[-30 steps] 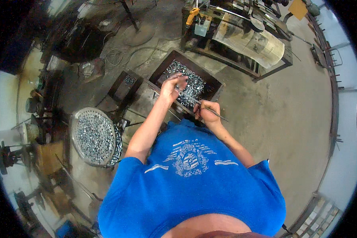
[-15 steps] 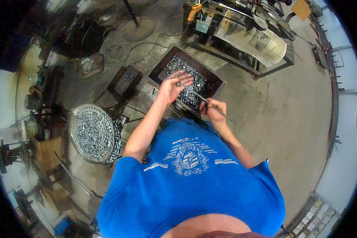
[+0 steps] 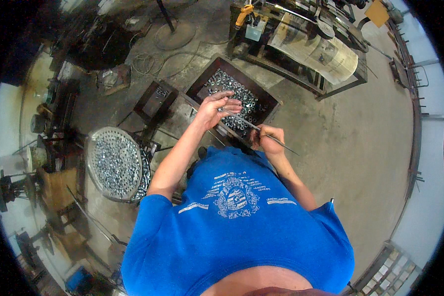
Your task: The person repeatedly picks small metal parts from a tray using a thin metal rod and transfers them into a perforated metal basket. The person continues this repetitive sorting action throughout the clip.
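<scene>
My left hand (image 3: 213, 112) is over the near left part of a dark metal box (image 3: 255, 85), its fingers stretched together toward the right and the thumb beneath. It pinches around the upper end of a thin metal rod (image 3: 245, 121); any small piece there is too hidden to name. My right hand (image 3: 272, 140), at the box's near right edge, is closed around the rod. The rod's tapered end sticks out past this hand to the lower right. Many shiny metal nuts (image 3: 224, 79) lie loose in the box below my hands.
A round perforated metal basket (image 3: 92, 170) full of small metal parts stands at left. Beside the box is a smaller dark tray (image 3: 145, 103) with a few pieces. A workbench (image 3: 338, 92) with newspaper (image 3: 313, 49) and an orange-handled air gun (image 3: 242, 16) stands at far right.
The right hand and the rod have shifted slightly to the right, and the rod's tapered end reaches a little farther out. The left hand stays nearly in place.
</scene>
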Tool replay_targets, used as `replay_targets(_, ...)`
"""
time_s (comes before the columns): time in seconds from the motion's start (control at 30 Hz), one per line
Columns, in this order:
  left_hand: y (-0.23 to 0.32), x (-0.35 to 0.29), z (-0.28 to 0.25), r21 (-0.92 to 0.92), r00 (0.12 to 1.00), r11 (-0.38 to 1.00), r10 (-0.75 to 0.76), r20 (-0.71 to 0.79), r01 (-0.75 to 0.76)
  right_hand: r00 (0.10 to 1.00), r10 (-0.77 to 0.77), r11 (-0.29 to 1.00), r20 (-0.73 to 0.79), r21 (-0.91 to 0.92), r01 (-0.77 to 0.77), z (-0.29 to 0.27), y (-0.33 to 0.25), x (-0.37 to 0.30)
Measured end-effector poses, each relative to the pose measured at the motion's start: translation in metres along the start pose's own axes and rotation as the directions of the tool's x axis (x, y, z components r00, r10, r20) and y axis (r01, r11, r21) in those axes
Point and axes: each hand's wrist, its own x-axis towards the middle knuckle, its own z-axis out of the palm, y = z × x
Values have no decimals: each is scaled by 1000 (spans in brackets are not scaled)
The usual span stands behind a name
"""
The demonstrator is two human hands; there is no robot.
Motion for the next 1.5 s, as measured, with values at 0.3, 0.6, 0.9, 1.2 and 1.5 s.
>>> replay_targets(0.3, 3, -4, 12, -15, 999, 999, 41, 16, -41, 966, 254, 799, -55, 575, -177, -9, 14, 2)
replay_targets(0.6, -7, -20, 33, 16, 979, 980, 200, 33, -200, 900, 423, 593, -107, 784, -185, -9, 19, 9)
replay_targets(0.9, -45, -1, 33, -111, 994, 989, 92, -61, -98, 801, 534, 705, -269, 665, -247, -4, 21, 10)
replay_targets(1.2, -23, 21, -34, 994, 874, 80, 485, 26, -74, 899, 357, 811, -252, 562, -165, -37, 22, -8)
replay_targets(1.5, 20, -218, -199, 932, 441, 51, 871, -217, 358, 896, 410, 843, -172, 445, -300, -3, 37, 7)
